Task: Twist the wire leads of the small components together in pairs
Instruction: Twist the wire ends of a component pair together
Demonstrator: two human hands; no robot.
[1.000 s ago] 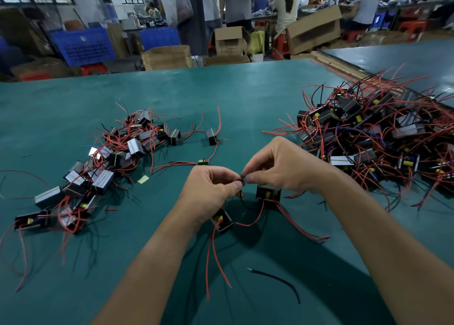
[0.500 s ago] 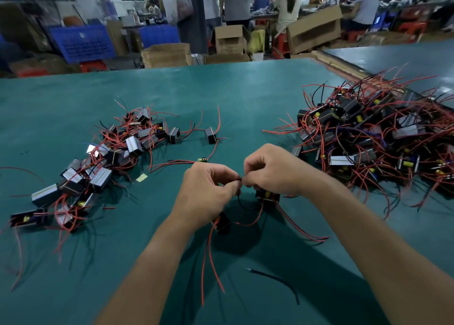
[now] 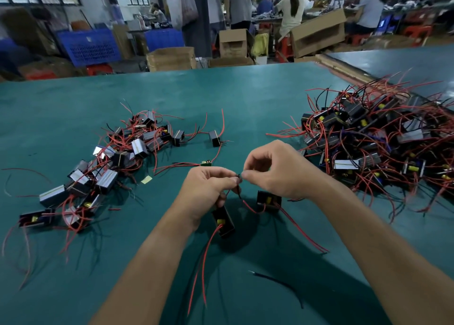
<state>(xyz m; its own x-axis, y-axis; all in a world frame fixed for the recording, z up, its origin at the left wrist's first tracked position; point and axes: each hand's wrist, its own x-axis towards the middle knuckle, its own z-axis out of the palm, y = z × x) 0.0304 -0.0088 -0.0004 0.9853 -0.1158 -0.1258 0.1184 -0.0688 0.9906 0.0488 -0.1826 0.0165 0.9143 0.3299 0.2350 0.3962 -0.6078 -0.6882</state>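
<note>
Left hand (image 3: 208,189) and right hand (image 3: 275,170) pinching joined wire ends (image 3: 238,176) between them, two small black parts (image 3: 223,222) hanging below, piles of parts (image 3: 103,170) left and right on green table (image 3: 245,103)

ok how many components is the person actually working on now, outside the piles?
2. The near component is just below the left hand; the far component is just below the right hand. Both hands pinch the leads. No third shows, though the hands could hide one.

Left hand (image 3: 208,189) and right hand (image 3: 277,173), fingertips together on dark wire leads (image 3: 237,177), 2 black components (image 3: 224,222) beneath.
</note>
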